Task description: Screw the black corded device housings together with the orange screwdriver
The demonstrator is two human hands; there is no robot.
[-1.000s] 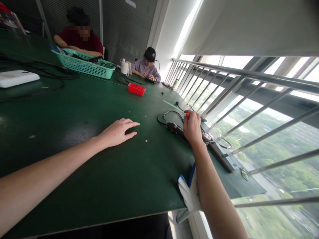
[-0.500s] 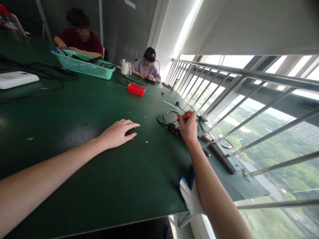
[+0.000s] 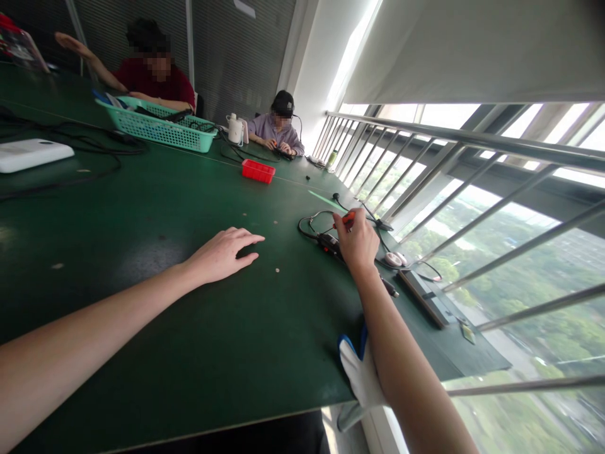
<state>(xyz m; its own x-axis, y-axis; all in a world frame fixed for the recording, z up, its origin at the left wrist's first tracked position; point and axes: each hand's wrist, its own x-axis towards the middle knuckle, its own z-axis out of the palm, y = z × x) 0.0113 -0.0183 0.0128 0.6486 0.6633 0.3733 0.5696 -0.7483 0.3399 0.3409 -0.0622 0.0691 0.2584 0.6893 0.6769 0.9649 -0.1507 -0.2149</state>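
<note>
My right hand (image 3: 358,243) is closed around a small orange-handled screwdriver (image 3: 348,217), its thin shaft pointing down and left; the fingers cover much of it. Just below that hand lies a black corded power tool (image 3: 329,243) with a red switch and a metal tip (image 3: 395,292), partly hidden by my wrist. My left hand (image 3: 222,254) rests on the green table (image 3: 227,353), fingers stretched and thumb apart, holding nothing. Under my right forearm a white and blue work glove (image 3: 357,372) lies at the table edge.
A red tray (image 3: 258,171) and a turquoise basket (image 3: 161,130) of cables stand farther back. Two people sit across the table. At left lie a white device (image 3: 33,154) and black cables. A metal railing (image 3: 425,135) runs along the right, near a dark flat object (image 3: 422,297).
My right hand has shifted slightly left with the screwdriver. My left hand stays put. The person in red has raised an arm out to the left.
</note>
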